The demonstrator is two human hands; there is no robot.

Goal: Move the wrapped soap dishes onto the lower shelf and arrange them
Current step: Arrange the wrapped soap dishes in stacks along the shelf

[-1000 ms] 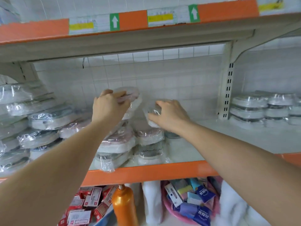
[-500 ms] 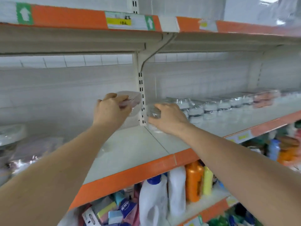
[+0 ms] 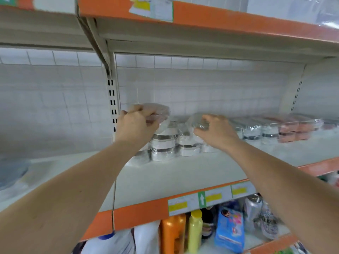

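Your left hand [image 3: 136,125] grips pink wrapped dish [image 3: 157,111], right hand [image 3: 216,131] grips clear one [image 3: 197,121], both above stacked dishes [image 3: 165,143]; bare shelf [image 3: 183,176] in front.

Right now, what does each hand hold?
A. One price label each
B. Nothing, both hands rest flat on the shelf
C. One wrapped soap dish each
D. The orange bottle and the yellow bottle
C: the left hand and the right hand each grip a wrapped dish above the stacks.
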